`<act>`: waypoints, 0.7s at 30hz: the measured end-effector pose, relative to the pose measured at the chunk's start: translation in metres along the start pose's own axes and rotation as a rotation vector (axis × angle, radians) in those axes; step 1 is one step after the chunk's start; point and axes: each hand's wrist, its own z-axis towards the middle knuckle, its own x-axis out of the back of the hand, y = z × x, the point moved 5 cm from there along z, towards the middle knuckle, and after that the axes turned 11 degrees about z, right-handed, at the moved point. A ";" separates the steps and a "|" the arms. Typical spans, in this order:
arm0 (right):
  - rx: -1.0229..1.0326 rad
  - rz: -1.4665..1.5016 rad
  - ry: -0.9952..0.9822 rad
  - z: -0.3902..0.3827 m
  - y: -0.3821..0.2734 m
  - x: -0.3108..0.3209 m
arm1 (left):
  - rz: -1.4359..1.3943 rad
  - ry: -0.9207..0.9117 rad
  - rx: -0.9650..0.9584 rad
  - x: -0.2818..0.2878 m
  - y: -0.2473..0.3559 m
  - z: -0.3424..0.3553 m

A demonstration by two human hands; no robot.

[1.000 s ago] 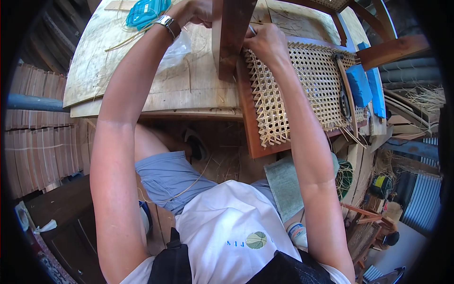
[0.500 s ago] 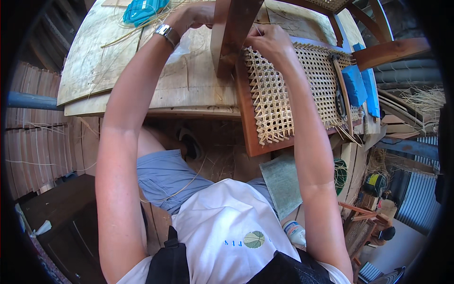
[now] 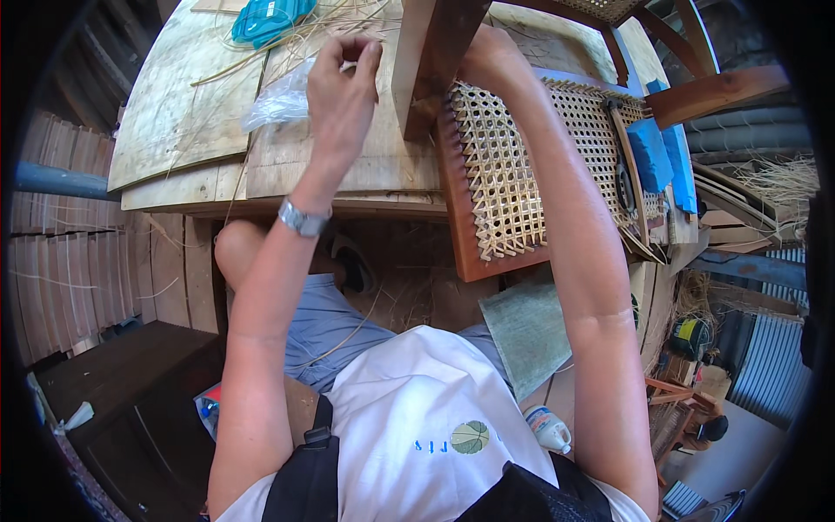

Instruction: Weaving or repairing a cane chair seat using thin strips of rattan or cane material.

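A wooden chair lies on its side, its woven cane seat (image 3: pixel 504 187) facing me within a reddish-brown frame (image 3: pixel 464 217). My right hand (image 3: pixel 494 63) is at the far left corner of the cane weave, against the wooden chair post (image 3: pixel 426 74). Its fingertips are hidden behind that post. Left of the post, my left hand (image 3: pixel 342 100) is raised over the table with fingers curled and thumb and forefinger brought together. Whatever thin thing they may pinch is too small to make out. A silver watch (image 3: pixel 303 217) circles my left wrist.
Beside my left hand, a clear plastic bag (image 3: pixel 280 100) lies on the wooden table (image 3: pixel 183 130). Behind it are a teal case (image 3: pixel 270 19) and loose cane strands (image 3: pixel 235 71). Dark-handled pliers (image 3: pixel 624 185) and blue blocks (image 3: pixel 651 155) are at the right of the seat.
My left hand has come back from behind the post toward me, uncovering the plastic bag. My right hand has shifted slightly up and left, closer to the post.
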 end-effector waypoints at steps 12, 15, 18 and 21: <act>-0.068 -0.069 -0.003 -0.010 -0.013 0.009 | -0.019 -0.050 0.064 -0.008 -0.012 -0.064; -0.009 -0.105 -0.011 -0.008 -0.010 0.000 | 0.038 -0.066 0.029 -0.016 -0.008 -0.071; -0.001 -0.091 -0.061 -0.005 -0.009 0.002 | 0.055 -0.055 -0.051 -0.018 -0.003 -0.074; -0.037 -0.079 0.029 -0.011 -0.007 0.005 | 0.119 -0.039 -0.078 -0.018 0.009 -0.080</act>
